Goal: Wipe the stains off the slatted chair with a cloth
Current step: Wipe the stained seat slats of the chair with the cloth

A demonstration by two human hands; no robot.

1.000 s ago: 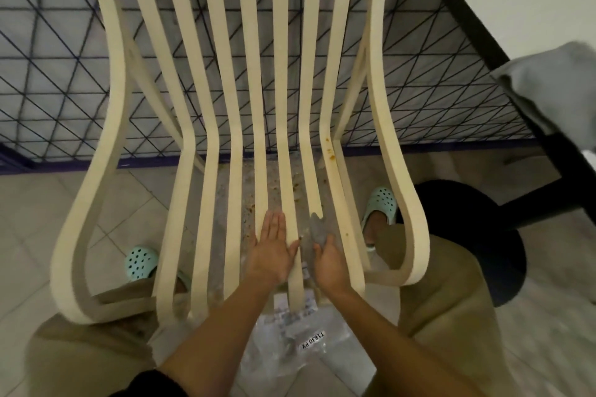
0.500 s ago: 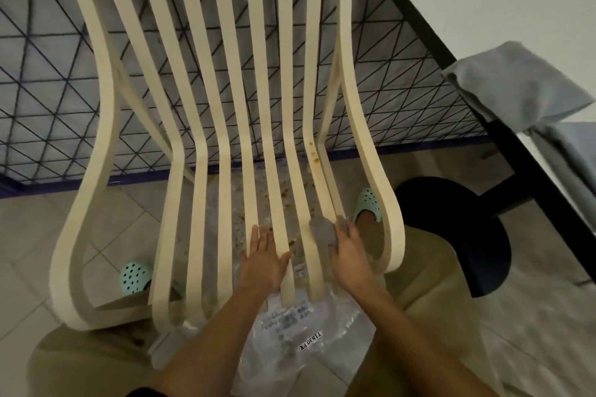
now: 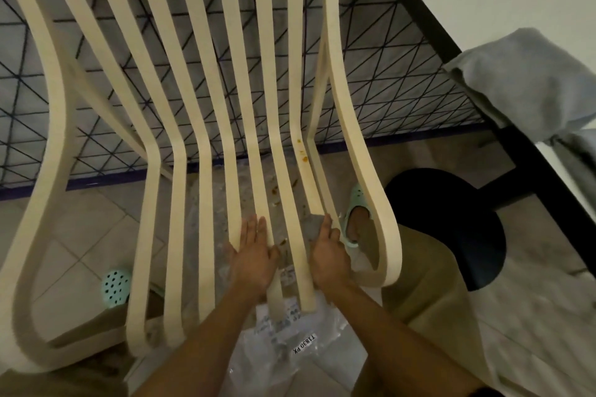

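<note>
Head view: left hand [image 3: 254,256] flat on chair [image 3: 350,126], right hand [image 3: 329,253] holds cloth [image 3: 310,230].

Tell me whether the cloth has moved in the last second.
Yes: the cloth shifted right, from the neighbouring slat onto the stained slat.

Khaki trousers [image 3: 429,284]; mint-green perforated L clog [image 3: 115,287], R clog [image 3: 354,203]; forearms [image 3: 200,348] bare.

The cream slatted wooden chair [image 3: 206,145] looks smooth and matt (orange-brown stains [image 3: 302,151] speckle one slat); the small grey cloth [image 3: 311,227] appears soft; the clear plastic bag [image 3: 290,345] shines, crinkled.
</note>
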